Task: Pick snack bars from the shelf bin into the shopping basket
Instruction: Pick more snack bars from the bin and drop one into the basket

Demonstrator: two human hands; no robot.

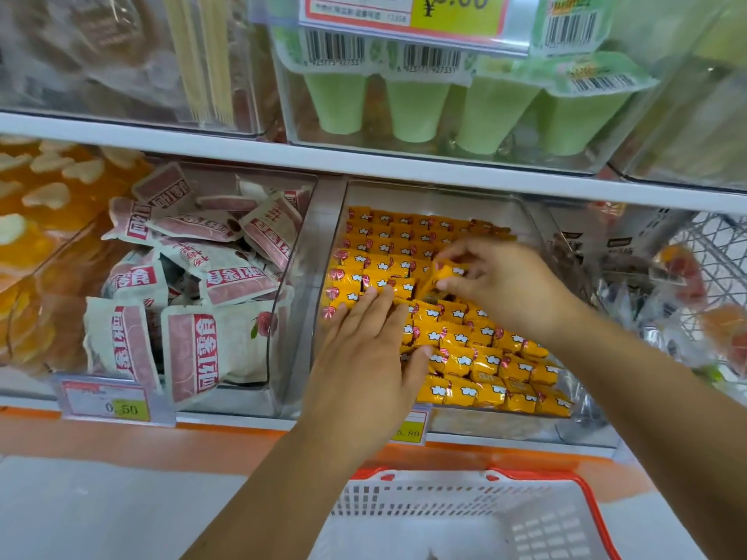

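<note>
Yellow snack bars (465,357) fill clear bin (505,428). Pick step: right hand (501,284) pinches one bar (444,272) mid-bin; left hand (364,349) flat on rows, holding nothing. Next: lift clear, drop into basket (404,503) below bin.

- The shelf-edge price tag (404,12) above me showed a "¥" on its yellow patch and a figure ending ".60"; the frame cut off the first digit, and the small print beside it was too blurred for me to read.
- The green cup packs (337,54) carried barcodes with digit rows beneath, too soft to read with certainty.
- The pink-and-white packets (194,341) bore large white Chinese characters on red blocks; I could make out "零食" at the end.
- The lower-left price tag (107,404) read "0.50".
- The tag under the yellow bin (410,428) read "5.80", its left part hidden.
- The snack bars (465,361) showed only white marks I couldn't read.
</note>
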